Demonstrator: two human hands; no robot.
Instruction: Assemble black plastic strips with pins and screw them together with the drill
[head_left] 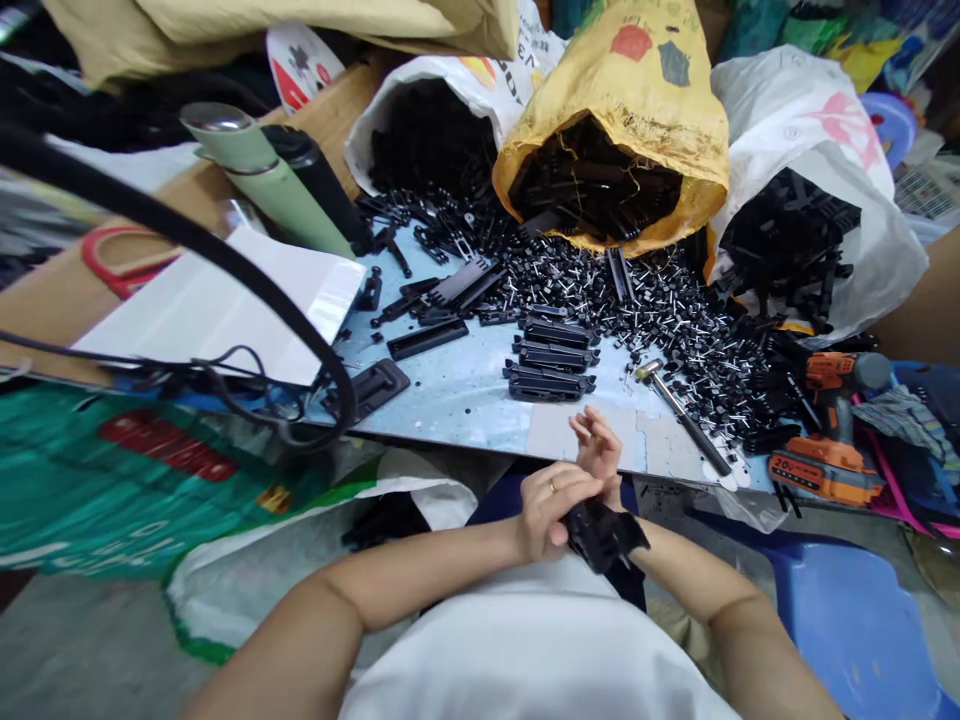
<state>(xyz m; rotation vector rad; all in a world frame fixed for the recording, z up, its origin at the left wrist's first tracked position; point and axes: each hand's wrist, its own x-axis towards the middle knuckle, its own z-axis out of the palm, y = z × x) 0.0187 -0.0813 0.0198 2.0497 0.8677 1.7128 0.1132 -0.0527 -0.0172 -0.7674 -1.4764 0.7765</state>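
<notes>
My left hand point(551, 505), with a ring on one finger, is closed round a bundle of black plastic parts point(600, 535) in front of my body. The parts hang below the fingers and lie across my right wrist; their exact shape is hard to make out. My right hand point(598, 445) is just beyond, its loosely bent fingers apart and pointing up, with nothing visible in them. My left fingers cover part of its palm. Past the hands, on the table point(465, 405), lie several long black plastic assemblies point(551, 382) in a stacked row.
A hammer point(686, 420) lies right of the hands, beside a heap of small black pieces with metal pins point(660, 320). An orange cordless drill point(829, 465) stands at the right edge. Behind are a yellow sack point(630, 90) and white sacks of black parts. A black cable point(225, 265) arches at left.
</notes>
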